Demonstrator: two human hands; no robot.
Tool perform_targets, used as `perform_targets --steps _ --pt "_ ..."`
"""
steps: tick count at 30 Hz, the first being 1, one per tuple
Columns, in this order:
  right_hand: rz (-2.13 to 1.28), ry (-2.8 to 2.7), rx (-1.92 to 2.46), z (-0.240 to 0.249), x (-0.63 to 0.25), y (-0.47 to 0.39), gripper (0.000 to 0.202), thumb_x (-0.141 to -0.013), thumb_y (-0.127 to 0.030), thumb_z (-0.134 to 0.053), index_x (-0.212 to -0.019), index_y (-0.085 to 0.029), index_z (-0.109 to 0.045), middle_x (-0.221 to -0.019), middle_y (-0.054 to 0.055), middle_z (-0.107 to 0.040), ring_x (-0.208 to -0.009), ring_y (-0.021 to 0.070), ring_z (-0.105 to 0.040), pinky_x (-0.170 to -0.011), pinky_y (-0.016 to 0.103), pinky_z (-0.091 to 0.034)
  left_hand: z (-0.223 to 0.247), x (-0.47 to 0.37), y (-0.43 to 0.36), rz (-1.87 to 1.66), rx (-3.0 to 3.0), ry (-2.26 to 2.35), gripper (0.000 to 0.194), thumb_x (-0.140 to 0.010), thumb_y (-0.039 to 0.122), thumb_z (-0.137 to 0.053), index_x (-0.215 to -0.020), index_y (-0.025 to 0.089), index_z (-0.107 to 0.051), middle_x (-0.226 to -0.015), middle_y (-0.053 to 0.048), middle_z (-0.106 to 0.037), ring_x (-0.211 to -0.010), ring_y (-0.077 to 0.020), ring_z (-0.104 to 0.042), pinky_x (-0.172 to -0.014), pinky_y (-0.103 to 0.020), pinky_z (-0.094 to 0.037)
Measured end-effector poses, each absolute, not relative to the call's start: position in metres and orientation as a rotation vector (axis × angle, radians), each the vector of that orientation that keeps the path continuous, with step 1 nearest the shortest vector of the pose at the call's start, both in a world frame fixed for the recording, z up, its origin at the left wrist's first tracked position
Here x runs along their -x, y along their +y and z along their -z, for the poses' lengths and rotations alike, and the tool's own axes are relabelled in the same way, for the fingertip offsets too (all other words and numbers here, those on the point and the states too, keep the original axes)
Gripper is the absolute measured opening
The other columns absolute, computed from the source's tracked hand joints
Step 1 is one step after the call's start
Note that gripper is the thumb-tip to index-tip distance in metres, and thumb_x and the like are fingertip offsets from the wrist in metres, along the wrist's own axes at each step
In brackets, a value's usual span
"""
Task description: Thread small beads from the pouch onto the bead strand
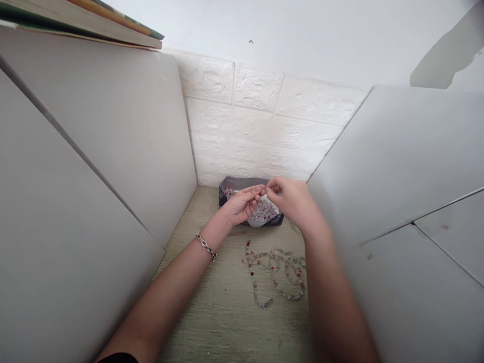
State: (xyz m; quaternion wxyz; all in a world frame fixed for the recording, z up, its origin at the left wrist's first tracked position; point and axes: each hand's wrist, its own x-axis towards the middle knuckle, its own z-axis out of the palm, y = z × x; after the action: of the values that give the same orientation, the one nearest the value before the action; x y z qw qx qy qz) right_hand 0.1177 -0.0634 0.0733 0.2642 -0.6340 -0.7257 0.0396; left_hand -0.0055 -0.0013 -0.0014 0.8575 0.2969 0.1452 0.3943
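My left hand and my right hand meet at their fingertips above a dark box of small pink, red and clear beads. Both are closed in a pinch, and whatever lies between the fingertips is too small to make out. A long string of beads, mostly pale with some red ones, lies in loops on the wooden surface below the hands, partly behind my right forearm. A silver chain bracelet circles my left wrist.
Grey-white panels rise on the left and right. Behind the box stands a white brick-patterned wall. Books rest on top of the left panel. The surface is pale greenish wood.
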Motion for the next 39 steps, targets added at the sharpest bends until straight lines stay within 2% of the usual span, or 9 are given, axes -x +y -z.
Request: perform_targets --steps 7,10,17,21,25,31,34,36,39 --pt "-0.130 -1.994 1.703 -0.072 -0.116 -0.062 0.018 -0.076 -0.024 -0.045 -0.076 -0.019 -0.063 -0.073 0.003 -0.064 -0.066 0.0139 -0.054 -0.062 0.025 -0.036 0.004 0.006 0.000 -0.814 -0.657 0.400 0.011 -0.077 0.008 -0.052 -0.082 0.009 -0.062 -0.059 0.001 -0.057 -0.047 -0.0001 -0.051 -0.047 -0.007 -0.043" --pt "-0.156 -2.023 1.661 -0.071 -0.116 -0.061 0.020 -0.077 -0.022 -0.044 -0.076 -0.020 -0.064 -0.077 0.003 -0.065 -0.070 0.0138 -0.055 -0.064 0.025 -0.037 0.005 0.005 0.001 -0.819 -0.674 0.420 0.007 -0.076 0.015 -0.056 -0.075 0.009 -0.060 -0.055 0.002 -0.054 -0.044 0.0002 -0.049 -0.042 -0.007 -0.040" --pt "-0.220 -2.088 1.605 -0.065 -0.116 -0.056 0.025 -0.080 -0.025 -0.040 -0.079 -0.021 -0.065 -0.076 0.002 -0.066 -0.067 0.0132 -0.054 -0.061 0.024 -0.035 0.000 0.001 -0.002 -0.846 -0.761 0.556 0.020 -0.073 0.026 -0.060 -0.062 0.011 -0.054 -0.047 0.004 -0.046 -0.037 0.0004 -0.041 -0.033 -0.009 -0.029" --pt "-0.193 -2.047 1.704 -0.061 -0.117 -0.053 0.021 -0.076 -0.023 -0.041 -0.068 -0.017 -0.061 -0.068 0.004 -0.063 -0.061 0.0126 -0.050 -0.057 0.024 -0.032 0.000 0.001 -0.003 -0.831 -0.798 0.598 0.026 -0.073 0.032 -0.060 -0.059 0.010 -0.053 -0.047 0.004 -0.044 -0.034 0.0012 -0.035 -0.030 -0.010 -0.023" --pt "-0.273 -1.958 1.743 -0.055 -0.117 -0.050 0.017 -0.073 -0.023 -0.039 -0.067 -0.017 -0.054 -0.065 0.002 -0.059 -0.058 0.0114 -0.047 -0.055 0.023 -0.031 0.000 0.001 -0.003 -0.825 -0.722 0.597 0.024 -0.074 0.030 -0.059 -0.060 0.011 -0.052 -0.047 0.005 -0.042 -0.031 0.0022 -0.030 -0.028 -0.010 -0.015" --pt "-0.551 -1.827 1.644 -0.043 -0.113 -0.040 0.017 -0.070 -0.023 -0.034 -0.059 -0.018 -0.047 -0.054 -0.002 -0.046 -0.052 0.0099 -0.038 -0.048 0.023 -0.026 -0.004 0.004 -0.004 -0.788 -0.540 0.672 0.030 -0.081 0.038 -0.047 -0.064 0.013 -0.051 -0.039 0.008 -0.032 -0.025 0.0004 -0.022 -0.026 -0.013 -0.008" --pt "-0.957 -1.510 1.516 -0.035 -0.112 -0.032 0.008 -0.063 -0.019 -0.035 -0.060 -0.019 -0.043 -0.048 -0.006 -0.032 -0.041 0.0064 -0.025 -0.041 0.021 -0.018 -0.005 0.004 -0.003 -0.776 -0.472 0.656 0.033 -0.084 0.037 -0.039 -0.063 0.014 -0.049 -0.036 0.009 -0.026 -0.025 -0.0012 -0.017 -0.027 -0.014 -0.008" --pt "-1.244 -1.260 1.398 -0.030 -0.113 -0.028 0.005 -0.060 -0.018 -0.034 -0.062 -0.020 -0.039 -0.047 -0.008 -0.025 -0.037 0.0049 -0.016 -0.038 0.021 -0.011 -0.006 0.004 -0.003 -0.801 -0.406 0.644 0.030 -0.084 0.032 -0.037 -0.063 0.014 -0.049 -0.038 0.009 -0.023 -0.026 -0.0019 -0.016 -0.027 -0.014 -0.009" --pt "-1.429 -1.090 1.270 -0.027 -0.118 -0.024 0.007 -0.058 -0.019 -0.035 -0.065 -0.021 -0.034 -0.048 -0.008 -0.023 -0.036 0.0045 -0.011 -0.036 0.020 -0.007 -0.006 0.002 -0.002 -0.904 -0.273 0.636 0.016 -0.077 0.014 -0.037 -0.066 0.013 -0.048 -0.044 0.007 -0.028 -0.030 -0.0029 -0.024 -0.029 -0.013 -0.018"
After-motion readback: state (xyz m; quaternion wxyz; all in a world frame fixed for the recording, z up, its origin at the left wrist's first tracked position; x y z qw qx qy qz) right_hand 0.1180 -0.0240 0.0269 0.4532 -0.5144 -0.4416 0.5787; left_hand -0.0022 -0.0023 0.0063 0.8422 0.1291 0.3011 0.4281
